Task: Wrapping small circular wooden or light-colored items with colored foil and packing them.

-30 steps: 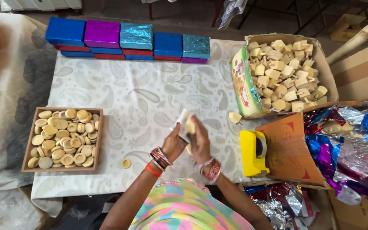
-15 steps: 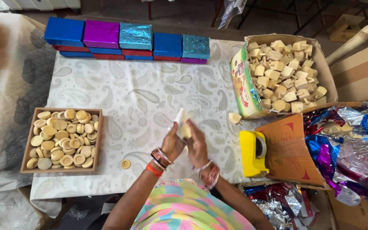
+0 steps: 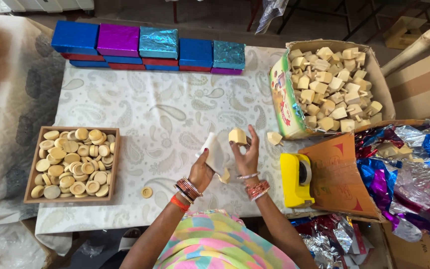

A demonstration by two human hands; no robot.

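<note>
My left hand holds a flat white piece, raised above the patterned tablecloth. Beside it, my right hand grips a pale wooden block between its fingertips. A small pale bit shows between the two hands, low down. Both wrists wear bangles. A loose block lies on the cloth just right of my right hand.
A wooden tray of round wooden discs sits at the left; one disc lies loose. An open carton of wooden blocks stands at right. Shiny wrapped boxes line the far edge. A yellow tape dispenser and foil sheets lie right.
The two hands have parted: the right one now holds the block up apart from the white piece, which stays in the left hand.
</note>
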